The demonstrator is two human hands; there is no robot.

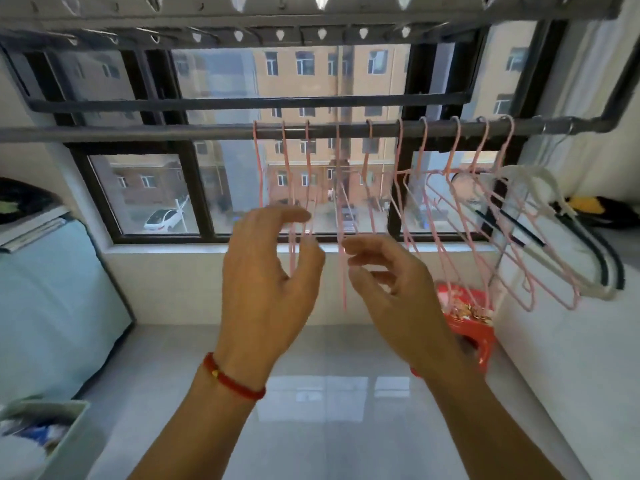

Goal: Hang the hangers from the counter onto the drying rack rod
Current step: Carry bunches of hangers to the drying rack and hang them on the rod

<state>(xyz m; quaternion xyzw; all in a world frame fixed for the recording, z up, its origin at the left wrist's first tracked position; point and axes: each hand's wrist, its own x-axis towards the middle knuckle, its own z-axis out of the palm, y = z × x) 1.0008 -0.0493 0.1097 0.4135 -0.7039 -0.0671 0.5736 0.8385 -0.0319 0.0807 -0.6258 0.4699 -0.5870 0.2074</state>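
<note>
Hangers (429, 188), pink wire, hang by their hooks along the drying rack rod (138, 133), in front of the window (221, 98). Those on the left hang edge-on to you, long axes running away toward the glass; those on the right are swung aslant, lower bars pointing down and right, crowding a white hanger (533, 178) at the rod's end. Your left hand (266, 271) is raised with fingers loosely spread, its fingertips just beside the left hangers; whether they touch is unclear. Your right hand (388, 278) has fingers lightly curled, close to the edge-on hanger (343, 244) between the hands; no firm pinch shows. Probable risk: a sideways nudge sets the light wires swinging, so neighbouring frames interlock, or a shallow hook lifts off the rod and drops to the counter (329, 393) below. The crowded right-hand group appears most prone to tangling.
</note>
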